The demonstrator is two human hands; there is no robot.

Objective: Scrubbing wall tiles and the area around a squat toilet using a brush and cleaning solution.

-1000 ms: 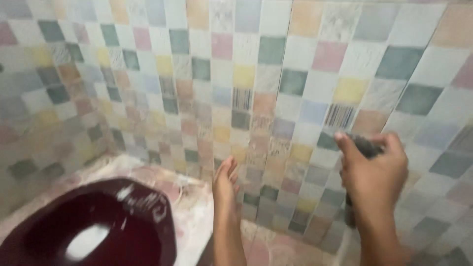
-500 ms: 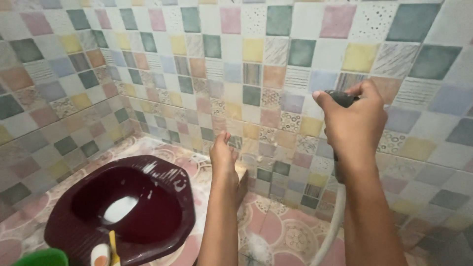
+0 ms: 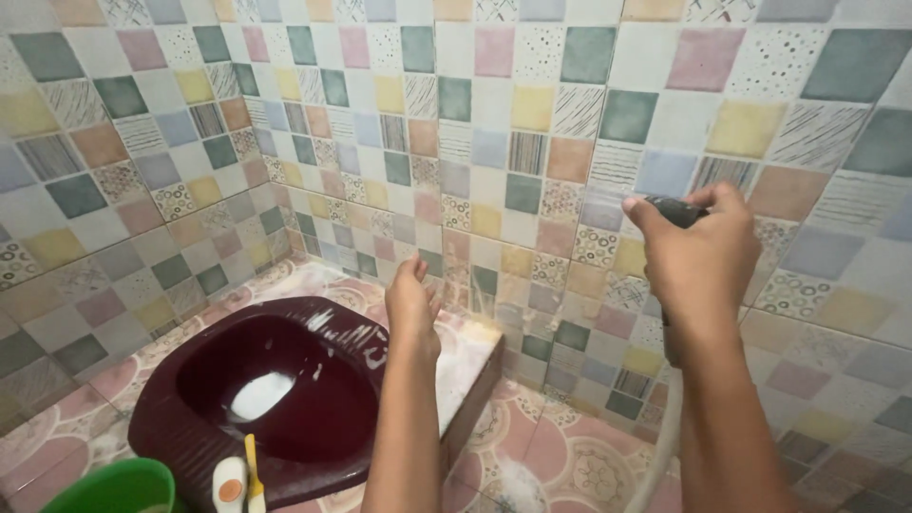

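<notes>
Head view: right hand (image 3: 705, 261) grips sprayer (image 3: 673, 210).

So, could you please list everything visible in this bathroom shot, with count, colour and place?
squat toilet: one, dark maroon, set in the raised platform at lower left.
raised platform: one, pinkish patterned tile, against the wall corner.
wall tiles: many, mixed pastel and patterned squares, covering both walls.
floor tiles: several, pink floral pattern, lower middle.
bucket: one, green, bottom left edge, only partly in view.
brush: one, yellow handle, on the toilet's front rim.
small white object: one, white with an orange spot, beside the brush; kind unclear.
sprayer: one, dark, in the right hand.
hose: one, pale, hanging below the sprayer.
left hand: open, empty, raised over the platform.
right hand: closed around the sprayer.
</notes>
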